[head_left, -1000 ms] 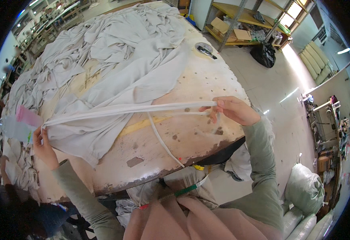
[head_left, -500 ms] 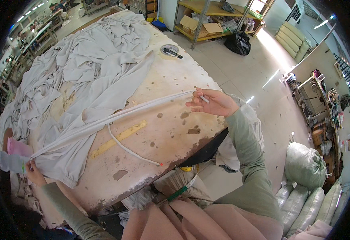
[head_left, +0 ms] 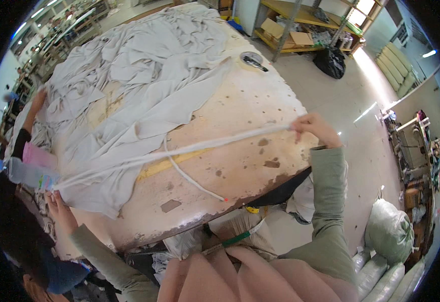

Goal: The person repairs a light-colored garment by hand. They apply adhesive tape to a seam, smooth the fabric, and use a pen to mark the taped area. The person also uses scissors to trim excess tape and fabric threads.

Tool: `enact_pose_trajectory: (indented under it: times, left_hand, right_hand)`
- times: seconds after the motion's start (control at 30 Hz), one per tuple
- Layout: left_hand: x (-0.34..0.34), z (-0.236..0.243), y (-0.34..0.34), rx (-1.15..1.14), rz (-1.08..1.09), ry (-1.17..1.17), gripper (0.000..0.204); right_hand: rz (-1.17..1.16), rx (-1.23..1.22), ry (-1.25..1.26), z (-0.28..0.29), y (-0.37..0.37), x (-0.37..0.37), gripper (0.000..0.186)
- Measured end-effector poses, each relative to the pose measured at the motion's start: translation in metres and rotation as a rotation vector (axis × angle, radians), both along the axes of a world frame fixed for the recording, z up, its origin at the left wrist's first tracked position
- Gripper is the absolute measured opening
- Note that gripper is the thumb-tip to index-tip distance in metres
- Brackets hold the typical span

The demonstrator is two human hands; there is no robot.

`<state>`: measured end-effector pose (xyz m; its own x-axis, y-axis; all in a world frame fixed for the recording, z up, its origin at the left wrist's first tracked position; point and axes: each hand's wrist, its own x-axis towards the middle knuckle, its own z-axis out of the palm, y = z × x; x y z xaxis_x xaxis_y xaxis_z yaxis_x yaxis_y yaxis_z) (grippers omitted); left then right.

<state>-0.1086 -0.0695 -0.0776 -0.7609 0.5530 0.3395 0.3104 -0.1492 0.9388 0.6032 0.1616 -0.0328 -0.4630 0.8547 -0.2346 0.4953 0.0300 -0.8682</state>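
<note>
A long, narrow strip of pale grey fabric is stretched taut across the table between my two hands. My right hand pinches its far right end above the table's right edge. At the left end my left hand grips the strip beside a clear plastic bottle; its fingers are partly hidden. A white cord with a red tip comes out from under the strip and lies curved on the bare wood. A large heap of the same grey fabric covers the far left of the table.
A co-worker's hand rests at the fabric's left edge. A pink container stands by the bottle. A round transparent dish with a black tool lies near the far right edge. Filled sacks stand on the floor at right.
My view has turned, so the table sits further right. My right hand has turned over, fingers now downward on the strip. The co-worker's arm has come into view at left.
</note>
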Motion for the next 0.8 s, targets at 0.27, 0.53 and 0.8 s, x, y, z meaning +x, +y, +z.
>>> enact_pose_trajectory:
  times: [0.27,0.53,0.8]
  left_hand:
    - [0.129,0.052,-0.081,0.217,-0.544,-0.184,0.035]
    - [0.132,0.058,-0.100,0.452,-1.406,-0.242,0.029]
    - [0.138,0.011,-0.129,0.609,-1.306,-0.305,0.015]
  right_hand:
    - [0.001,0.501,0.078,-0.028,0.001,-0.123,0.035]
    - [0.523,1.012,0.095,-0.064,-0.053,-0.280,0.023]
    - [0.569,0.113,0.338,-0.010,-0.027,-0.211,0.017]
